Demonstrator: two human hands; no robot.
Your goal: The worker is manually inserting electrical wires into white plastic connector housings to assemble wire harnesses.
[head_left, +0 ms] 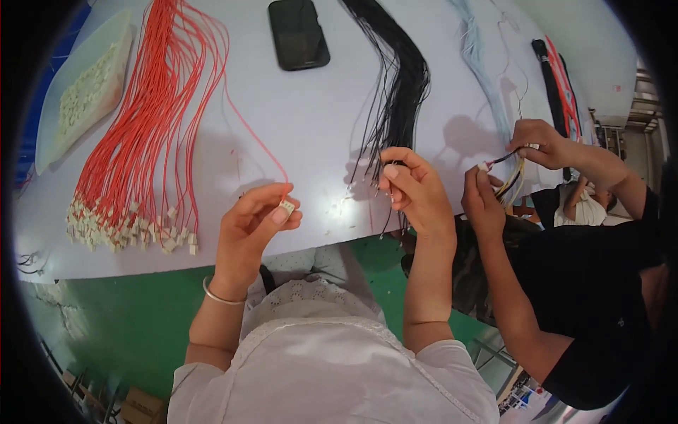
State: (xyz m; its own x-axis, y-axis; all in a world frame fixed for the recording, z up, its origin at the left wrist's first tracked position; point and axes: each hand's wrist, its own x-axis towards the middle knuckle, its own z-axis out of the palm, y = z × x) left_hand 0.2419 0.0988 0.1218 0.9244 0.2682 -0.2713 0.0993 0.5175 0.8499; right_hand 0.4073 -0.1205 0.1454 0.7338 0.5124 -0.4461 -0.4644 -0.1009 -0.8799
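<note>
Between thumb and fingers, my left hand (258, 220) pinches a small white connector housing (287, 207) with a red wire (254, 136) running up from it to the large bundle of red wires (152, 85). White housings (134, 226) cap the near ends of that bundle. To the right, my right hand (418, 187) is closed in a pinch at the loose ends of a bundle of black wires (402, 78). A black wire seems to be between its fingertips, partly hidden. Several thin black ends with metal tips hang around these fingers.
A white tray (88, 92) of small white housings stands at the far left. A black phone (298, 34) lies at the back. Pale blue wires (484, 71) lie farther right, where a co-worker's hands (540, 145) hold a multicoloured wire harness (510, 173). The table's near edge (233, 260) curves in front of me.
</note>
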